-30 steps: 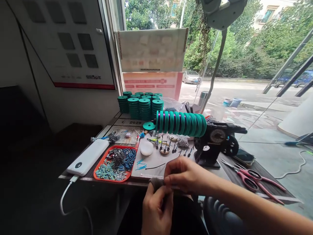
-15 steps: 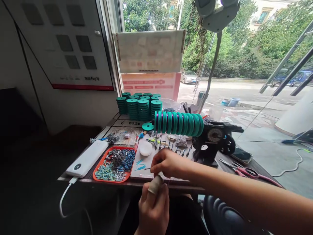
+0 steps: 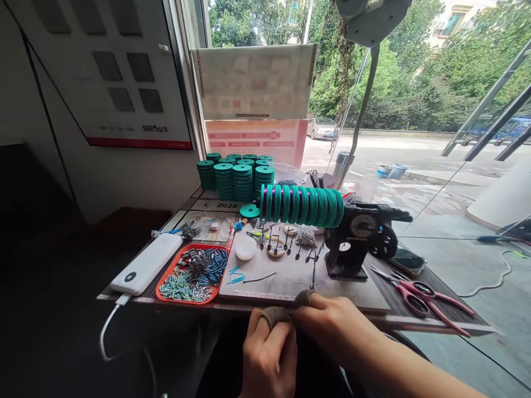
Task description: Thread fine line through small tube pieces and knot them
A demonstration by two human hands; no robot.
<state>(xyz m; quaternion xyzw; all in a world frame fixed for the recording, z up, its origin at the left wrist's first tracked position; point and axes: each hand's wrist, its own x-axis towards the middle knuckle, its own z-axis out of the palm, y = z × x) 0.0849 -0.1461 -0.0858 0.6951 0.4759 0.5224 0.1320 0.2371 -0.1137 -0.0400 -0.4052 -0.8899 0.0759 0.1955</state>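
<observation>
Beyond the board's (image 3: 286, 285) near edge, on my side, my left hand (image 3: 267, 354) and right hand (image 3: 332, 323) meet, fingers pressed together, their catch too hidden to tell. Half a second ago the right was higher, over the board. Now the dark strand (image 3: 259, 277) there and the scissors (image 3: 431, 298) show fully. Green spools (image 3: 241, 182) stand farthest, unmoved.
</observation>
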